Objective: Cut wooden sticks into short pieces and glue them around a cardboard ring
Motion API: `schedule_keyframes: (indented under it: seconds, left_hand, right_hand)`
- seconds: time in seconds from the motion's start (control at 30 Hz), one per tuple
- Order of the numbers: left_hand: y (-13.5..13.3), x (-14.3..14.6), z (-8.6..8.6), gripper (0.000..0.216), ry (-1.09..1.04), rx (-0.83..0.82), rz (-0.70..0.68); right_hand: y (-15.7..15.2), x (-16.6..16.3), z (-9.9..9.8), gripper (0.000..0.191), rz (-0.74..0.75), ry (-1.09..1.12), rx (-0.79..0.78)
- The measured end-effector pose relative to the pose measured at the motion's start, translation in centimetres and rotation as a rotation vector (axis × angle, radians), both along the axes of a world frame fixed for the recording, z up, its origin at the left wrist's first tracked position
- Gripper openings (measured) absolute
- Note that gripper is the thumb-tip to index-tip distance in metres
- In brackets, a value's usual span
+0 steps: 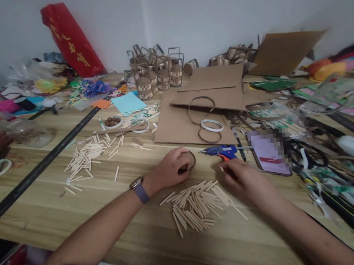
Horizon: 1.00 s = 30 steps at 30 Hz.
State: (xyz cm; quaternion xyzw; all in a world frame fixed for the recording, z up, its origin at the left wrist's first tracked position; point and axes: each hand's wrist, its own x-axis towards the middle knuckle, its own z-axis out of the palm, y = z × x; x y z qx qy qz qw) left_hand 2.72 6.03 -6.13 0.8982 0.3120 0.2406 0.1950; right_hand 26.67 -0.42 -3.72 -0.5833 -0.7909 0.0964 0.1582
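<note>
Glue gun [219,150] lies on the worktop [150,236]. Your left hand [171,167] is left of the gun's nozzle, grip closed on a brown ring [193,159], which sits near the nozzle tip. Your right hand [245,182], just on your side of the gun, has its grip pinched on a stick [221,168]; only a pale end shows. Stick pile [197,206] nearer you than the gun; phone [264,153] right of it; cardboard [176,124] beyond it.

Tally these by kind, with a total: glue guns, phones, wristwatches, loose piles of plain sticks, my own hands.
Glue gun: 1
Phone: 1
Wristwatch: 1
Loose stick piles: 2 (near pile, far pile)
Your hands: 2 (left hand, right hand)
Total: 7
</note>
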Motion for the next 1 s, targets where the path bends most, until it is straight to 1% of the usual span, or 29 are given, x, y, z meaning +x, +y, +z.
schedule_keyframes:
  seconds: [0.1,0.2,0.33,0.47,0.77,1.0]
  left_hand:
    - [0.0,0.0,0.1,0.018,-0.015,-0.024,-0.008]
    - [0.2,0.0,0.0,0.022,-0.038,-0.027,-0.023]
    - [0.4,-0.1,-0.3,0.029,-0.055,-0.051,-0.002]
    - [0.5,-0.2,-0.5,0.035,-0.051,-0.083,0.011]
    - [0.6,-0.1,-0.3,0.037,-0.058,-0.088,0.009]
    - [0.7,-0.1,-0.2,0.037,-0.069,-0.101,0.001]
  right_hand:
    - [0.7,-1.1,0.2,0.017,0.041,0.282,-0.106]
    - [1.5,-2.5,0.0,0.017,0.072,0.403,-0.182]
    - [2.5,-4.1,-0.1,0.018,0.1,0.387,-0.193]
    - [3.2,-4.8,0.2,0.016,0.134,0.352,-0.177]
    - [3.5,-5.3,0.0,0.015,0.153,0.295,-0.118]
    - [3.5,-5.1,-0.5,0.014,0.186,0.267,-0.077]
